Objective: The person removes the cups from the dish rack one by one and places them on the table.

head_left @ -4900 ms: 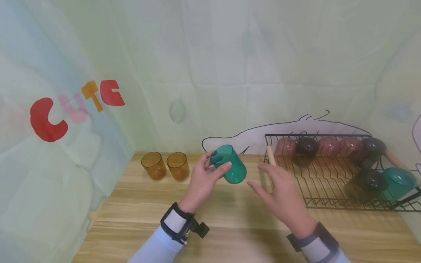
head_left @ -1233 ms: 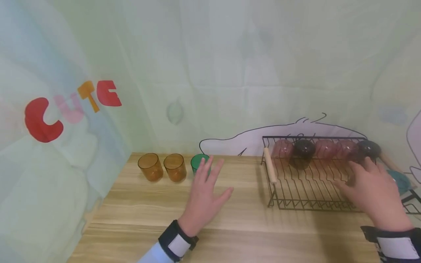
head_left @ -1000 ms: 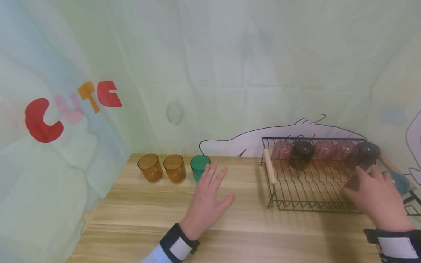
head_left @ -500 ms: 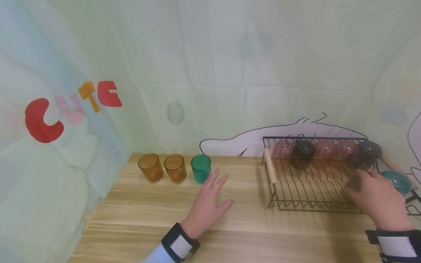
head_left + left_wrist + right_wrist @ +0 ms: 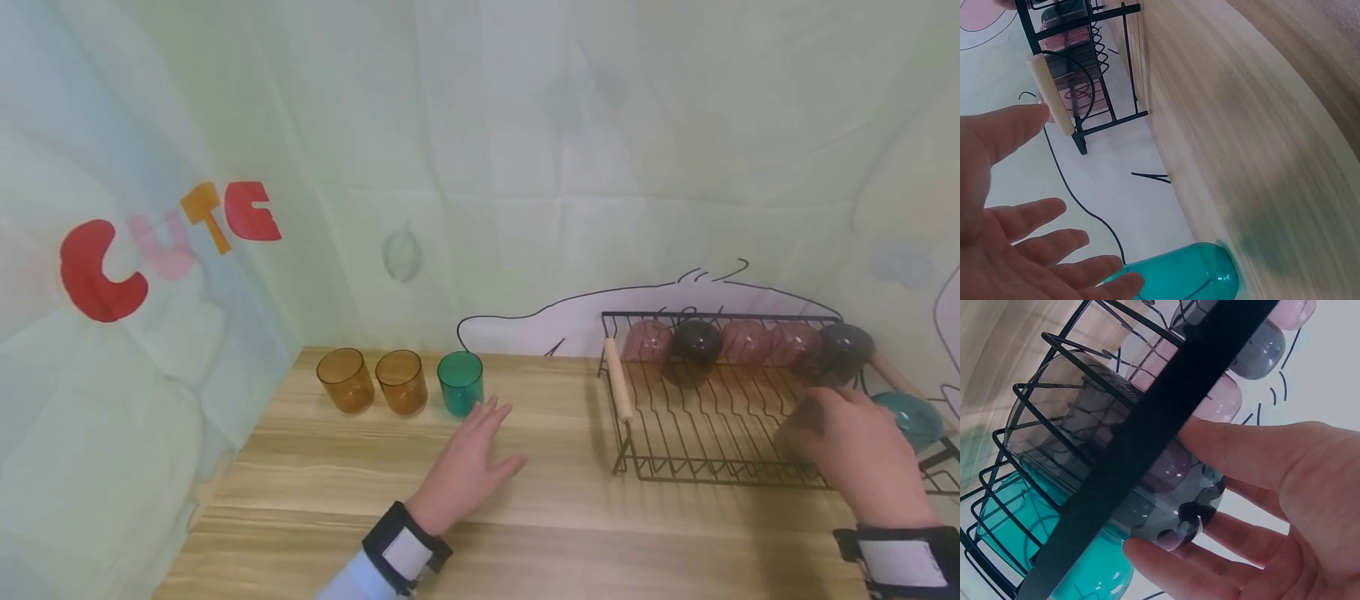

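Note:
My right hand point(image 5: 862, 454) grips a smoky grey glass point(image 5: 1200, 503) that stands upside down in the black wire rack point(image 5: 720, 480). Thumb and fingers curl round the glass near its base in the right wrist view, where a dark bar hides part of it. My left hand point(image 5: 462, 475) hovers low over the wooden table, fingers spread, holding nothing. Just beyond its fingertips a teal glass point(image 5: 461, 385) stands upright; whether they touch I cannot tell. Two amber glasses point(image 5: 345, 382) stand upright in line to the left of the teal one.
Pink glasses point(image 5: 649, 340) and dark grey glasses point(image 5: 697, 342) sit upside down along the rack's back row. Another teal glass point(image 5: 1100, 569) lies beside the gripped one. The rack has a wooden handle point(image 5: 618, 379) at each end. A printed cloth hangs behind the table.
The teal glass that my left hand held earlier now stands beside the amber ones, and that hand has drawn back from it. My right hand has moved right and closed round the grey glass.

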A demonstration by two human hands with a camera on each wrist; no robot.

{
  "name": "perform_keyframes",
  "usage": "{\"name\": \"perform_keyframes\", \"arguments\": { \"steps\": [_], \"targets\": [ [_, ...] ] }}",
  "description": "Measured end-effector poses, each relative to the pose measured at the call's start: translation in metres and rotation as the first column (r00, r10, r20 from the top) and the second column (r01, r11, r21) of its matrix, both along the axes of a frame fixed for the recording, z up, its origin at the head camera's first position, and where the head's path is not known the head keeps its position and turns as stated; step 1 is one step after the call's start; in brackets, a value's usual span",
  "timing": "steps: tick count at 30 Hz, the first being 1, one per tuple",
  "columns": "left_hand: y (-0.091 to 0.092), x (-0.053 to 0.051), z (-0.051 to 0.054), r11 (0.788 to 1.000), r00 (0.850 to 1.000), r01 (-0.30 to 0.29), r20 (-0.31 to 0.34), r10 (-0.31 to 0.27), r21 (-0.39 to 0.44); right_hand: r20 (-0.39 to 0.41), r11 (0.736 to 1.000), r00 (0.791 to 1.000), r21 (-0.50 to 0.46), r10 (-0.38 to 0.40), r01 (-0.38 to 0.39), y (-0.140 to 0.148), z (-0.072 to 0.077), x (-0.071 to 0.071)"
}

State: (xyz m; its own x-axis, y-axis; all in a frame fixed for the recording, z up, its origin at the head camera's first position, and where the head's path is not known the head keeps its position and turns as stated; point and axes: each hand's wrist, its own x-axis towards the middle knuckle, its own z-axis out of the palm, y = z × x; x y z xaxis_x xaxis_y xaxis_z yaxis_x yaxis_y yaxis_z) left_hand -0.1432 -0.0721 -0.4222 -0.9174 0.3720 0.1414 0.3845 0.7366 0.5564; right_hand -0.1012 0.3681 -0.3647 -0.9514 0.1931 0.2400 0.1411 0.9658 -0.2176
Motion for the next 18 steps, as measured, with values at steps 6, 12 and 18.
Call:
{"name": "perform_keyframes", "arguments": {
  "steps": [6, 12, 18],
  "targets": [
    [0.000, 0.000, 0.003, 1.000, 1.000, 0.006, 0.009, -0.006, 0.000, -0.004, 1.000, 1.000, 0.005, -0.001, 0.001, 0.005, -0.002, 0.000],
    [0.000, 0.000, 0.006, 1.000, 1.000, 0.020, 0.002, -0.020, -0.005, -0.026, 1.000, 1.000, 0.024, 0.000, 0.001, 0.004, 0.000, 0.000],
    [0.000, 0.002, 0.006, 1.000, 1.000, 0.015, 0.022, -0.015, -0.003, -0.040, 1.000, 0.999, 0.002, 0.002, -0.002, -0.005, 0.010, -0.003]
  ]
}}
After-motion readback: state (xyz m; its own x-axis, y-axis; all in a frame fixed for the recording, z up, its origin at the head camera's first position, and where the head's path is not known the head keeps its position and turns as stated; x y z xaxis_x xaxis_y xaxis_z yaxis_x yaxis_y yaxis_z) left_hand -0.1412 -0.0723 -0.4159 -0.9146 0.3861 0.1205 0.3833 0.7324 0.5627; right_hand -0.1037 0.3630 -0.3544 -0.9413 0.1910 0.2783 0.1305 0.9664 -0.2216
